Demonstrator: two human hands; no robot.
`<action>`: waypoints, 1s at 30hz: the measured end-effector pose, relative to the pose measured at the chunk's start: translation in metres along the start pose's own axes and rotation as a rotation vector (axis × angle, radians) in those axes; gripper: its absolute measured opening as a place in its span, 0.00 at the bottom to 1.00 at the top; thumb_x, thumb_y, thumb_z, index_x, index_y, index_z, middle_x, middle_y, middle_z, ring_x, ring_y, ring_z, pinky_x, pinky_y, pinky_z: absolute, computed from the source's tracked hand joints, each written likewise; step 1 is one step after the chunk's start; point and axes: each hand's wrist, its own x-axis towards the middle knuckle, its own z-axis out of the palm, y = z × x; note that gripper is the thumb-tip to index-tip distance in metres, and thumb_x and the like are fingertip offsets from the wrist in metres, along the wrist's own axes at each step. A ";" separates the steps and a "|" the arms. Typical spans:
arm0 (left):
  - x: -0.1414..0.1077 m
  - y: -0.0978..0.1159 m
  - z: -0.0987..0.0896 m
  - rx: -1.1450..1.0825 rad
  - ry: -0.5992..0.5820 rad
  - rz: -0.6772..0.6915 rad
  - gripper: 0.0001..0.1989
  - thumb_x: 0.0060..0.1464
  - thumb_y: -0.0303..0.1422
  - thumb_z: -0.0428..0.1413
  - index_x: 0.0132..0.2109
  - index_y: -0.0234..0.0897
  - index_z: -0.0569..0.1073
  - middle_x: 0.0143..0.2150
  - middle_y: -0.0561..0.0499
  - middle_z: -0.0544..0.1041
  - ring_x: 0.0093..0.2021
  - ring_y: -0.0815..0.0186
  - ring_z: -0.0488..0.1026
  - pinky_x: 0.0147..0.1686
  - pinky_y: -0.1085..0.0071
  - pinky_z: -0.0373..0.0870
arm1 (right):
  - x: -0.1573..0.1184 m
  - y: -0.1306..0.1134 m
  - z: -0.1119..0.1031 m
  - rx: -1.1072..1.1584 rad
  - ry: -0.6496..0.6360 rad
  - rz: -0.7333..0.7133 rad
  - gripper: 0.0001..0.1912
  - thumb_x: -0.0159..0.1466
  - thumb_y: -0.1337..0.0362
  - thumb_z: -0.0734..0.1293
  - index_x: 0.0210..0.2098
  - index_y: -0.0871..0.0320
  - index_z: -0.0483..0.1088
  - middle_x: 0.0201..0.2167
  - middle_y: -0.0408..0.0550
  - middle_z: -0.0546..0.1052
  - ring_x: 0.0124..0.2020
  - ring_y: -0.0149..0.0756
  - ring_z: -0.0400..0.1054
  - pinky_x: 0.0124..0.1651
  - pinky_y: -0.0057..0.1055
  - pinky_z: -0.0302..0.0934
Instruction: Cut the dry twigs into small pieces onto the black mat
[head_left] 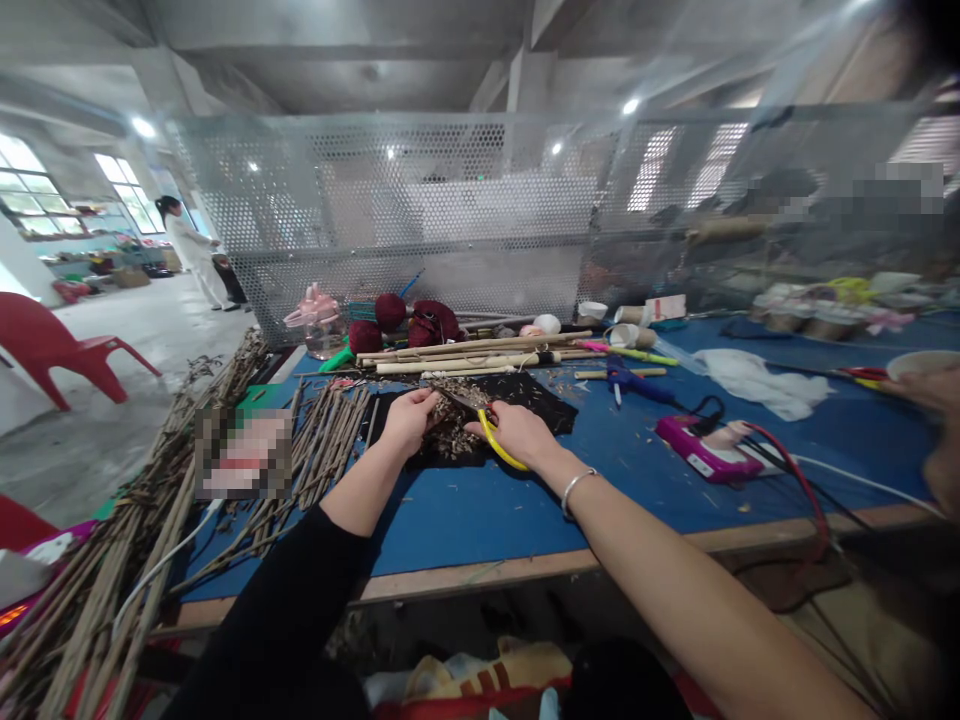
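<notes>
Yellow-handled scissors [496, 444] are in my right hand [517, 433], whose fingers are wrapped round the handles, with the blades pointing left. My left hand [409, 420] is closed in a pinch near the blade tips; what it pinches is too small to make out. Both hands are over a black cloth [551, 402] that bears a heap of small dry brown clippings [452, 422]. Left of the cloth, short cut twigs [330, 440] lie side by side on the blue table [480, 520].
Long dry stalks [150, 530] cover the left edge. Behind the cloth lie pale sticks [465, 358] and dark red yarn balls [390, 312]. A blue glue gun [634, 382], purple power strip [705, 450] with cables and white cloth [765, 380] are right. Another person's hand [930, 400] shows far right.
</notes>
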 end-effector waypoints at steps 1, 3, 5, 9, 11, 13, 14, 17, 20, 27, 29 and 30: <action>0.000 0.000 0.001 0.008 -0.009 0.004 0.14 0.34 0.35 0.64 0.30 0.31 0.74 0.29 0.49 0.76 0.26 0.72 0.70 0.30 0.75 0.68 | 0.000 -0.001 0.000 -0.009 0.021 0.003 0.32 0.54 0.36 0.54 0.37 0.58 0.65 0.34 0.55 0.75 0.36 0.44 0.70 0.34 0.31 0.56; -0.003 -0.002 0.003 0.054 -0.035 0.008 0.15 0.34 0.36 0.63 0.31 0.31 0.75 0.29 0.48 0.76 0.26 0.72 0.69 0.28 0.75 0.67 | 0.000 -0.002 0.000 -0.017 0.067 0.002 0.33 0.52 0.35 0.56 0.38 0.58 0.64 0.33 0.53 0.75 0.37 0.45 0.69 0.34 0.32 0.56; -0.006 -0.004 0.008 0.124 -0.066 0.012 0.16 0.36 0.37 0.63 0.32 0.31 0.75 0.30 0.47 0.76 0.25 0.71 0.69 0.25 0.76 0.65 | 0.000 -0.004 0.000 -0.007 0.107 -0.016 0.33 0.51 0.35 0.56 0.39 0.58 0.63 0.33 0.53 0.74 0.37 0.45 0.69 0.34 0.32 0.56; -0.012 -0.008 0.015 0.253 -0.052 0.062 0.14 0.39 0.37 0.60 0.33 0.31 0.75 0.30 0.47 0.76 0.24 0.71 0.68 0.23 0.77 0.63 | -0.001 -0.006 0.000 0.011 0.120 -0.039 0.33 0.51 0.35 0.56 0.38 0.58 0.62 0.34 0.52 0.74 0.37 0.44 0.69 0.34 0.31 0.56; -0.013 -0.008 0.015 0.340 -0.008 0.095 0.13 0.40 0.37 0.59 0.30 0.31 0.75 0.26 0.49 0.75 0.21 0.73 0.66 0.21 0.77 0.61 | -0.001 -0.005 0.000 0.012 0.095 -0.029 0.33 0.51 0.34 0.56 0.38 0.58 0.62 0.33 0.52 0.74 0.36 0.44 0.70 0.33 0.31 0.56; -0.012 -0.007 0.013 0.403 0.016 0.116 0.12 0.40 0.38 0.59 0.28 0.31 0.75 0.22 0.51 0.73 0.19 0.74 0.63 0.20 0.77 0.59 | 0.000 -0.004 0.000 0.012 0.077 -0.015 0.33 0.51 0.34 0.55 0.37 0.57 0.63 0.32 0.52 0.75 0.36 0.45 0.70 0.33 0.32 0.56; -0.011 -0.006 0.012 0.414 0.016 0.122 0.12 0.41 0.38 0.58 0.28 0.31 0.75 0.22 0.51 0.73 0.19 0.74 0.63 0.19 0.78 0.59 | 0.000 -0.003 0.000 0.016 0.069 -0.008 0.33 0.51 0.34 0.55 0.37 0.57 0.64 0.32 0.52 0.75 0.35 0.45 0.70 0.33 0.32 0.56; -0.009 -0.005 0.009 0.398 0.008 0.129 0.12 0.42 0.38 0.58 0.30 0.32 0.75 0.25 0.51 0.74 0.21 0.74 0.65 0.21 0.77 0.60 | 0.001 -0.002 0.000 0.039 0.043 0.010 0.33 0.51 0.33 0.54 0.35 0.56 0.66 0.32 0.52 0.75 0.35 0.44 0.70 0.32 0.31 0.56; -0.004 -0.006 0.005 0.435 0.044 0.149 0.14 0.43 0.39 0.57 0.31 0.31 0.75 0.25 0.50 0.75 0.23 0.70 0.68 0.24 0.76 0.64 | 0.002 -0.001 0.000 0.038 0.020 0.032 0.33 0.52 0.34 0.53 0.35 0.56 0.67 0.32 0.53 0.75 0.34 0.44 0.70 0.32 0.31 0.57; 0.003 -0.002 -0.007 0.675 0.079 0.352 0.14 0.47 0.34 0.54 0.40 0.33 0.76 0.38 0.46 0.78 0.39 0.62 0.73 0.42 0.69 0.66 | 0.003 0.002 -0.003 -0.036 0.034 0.107 0.35 0.50 0.34 0.56 0.38 0.58 0.66 0.34 0.55 0.75 0.37 0.45 0.70 0.36 0.33 0.58; 0.001 0.004 -0.007 0.802 0.032 0.405 0.14 0.46 0.33 0.55 0.40 0.34 0.77 0.39 0.46 0.78 0.40 0.62 0.72 0.45 0.68 0.65 | 0.003 0.004 -0.003 -0.013 0.040 0.102 0.35 0.49 0.34 0.58 0.40 0.58 0.65 0.36 0.54 0.75 0.38 0.45 0.69 0.36 0.32 0.58; -0.001 0.007 -0.007 0.859 0.000 0.419 0.14 0.45 0.33 0.55 0.40 0.35 0.77 0.39 0.47 0.78 0.40 0.62 0.73 0.45 0.68 0.64 | 0.004 0.006 -0.003 0.005 0.044 0.090 0.35 0.49 0.35 0.59 0.41 0.58 0.64 0.36 0.54 0.74 0.39 0.45 0.69 0.36 0.32 0.57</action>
